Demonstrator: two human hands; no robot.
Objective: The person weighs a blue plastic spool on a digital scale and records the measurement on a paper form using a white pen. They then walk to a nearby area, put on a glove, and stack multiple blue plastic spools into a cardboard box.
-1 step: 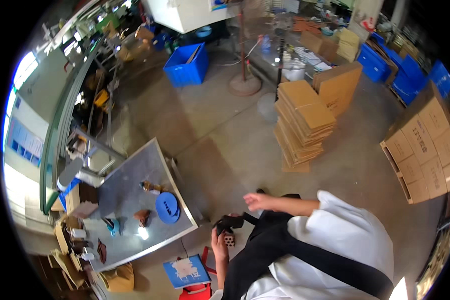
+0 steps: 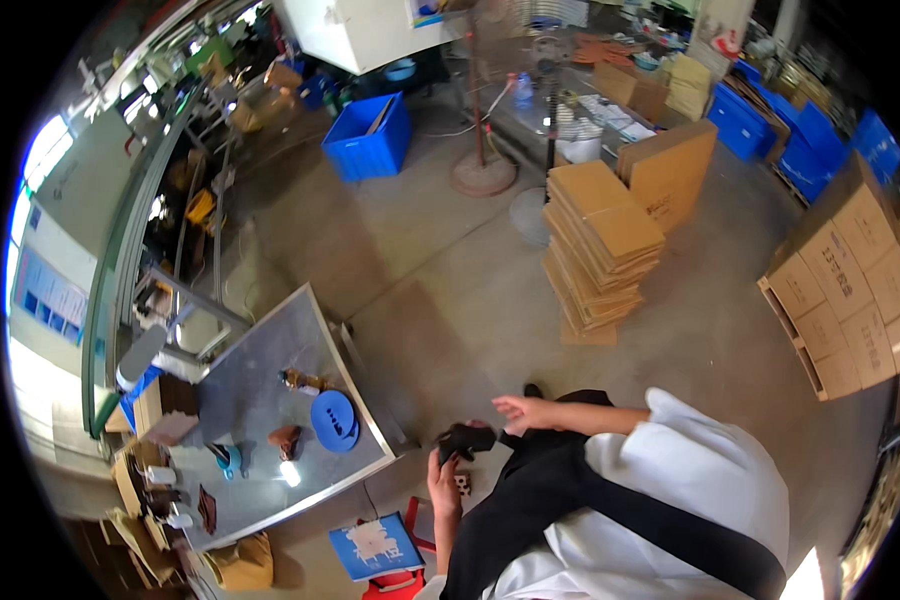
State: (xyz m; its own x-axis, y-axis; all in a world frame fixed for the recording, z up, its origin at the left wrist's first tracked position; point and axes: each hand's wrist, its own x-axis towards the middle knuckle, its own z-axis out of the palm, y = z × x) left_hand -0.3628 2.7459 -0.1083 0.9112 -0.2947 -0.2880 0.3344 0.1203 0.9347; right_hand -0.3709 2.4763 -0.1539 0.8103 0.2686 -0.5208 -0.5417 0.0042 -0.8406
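Left hand (image 2: 444,484) grasps black item (image 2: 466,439), lower centre of frame; right hand (image 2: 522,413) just beside it, grip can't tell. Item in hand, off the table (image 2: 260,340); done/left unclear. Cartons (image 2: 848,290), right edge, carry dark print; wall board (image 2: 48,290), left edge, unreadable.

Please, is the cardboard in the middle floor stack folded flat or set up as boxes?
Folded flat: the cardboard stack shows thin layers, one upon another.
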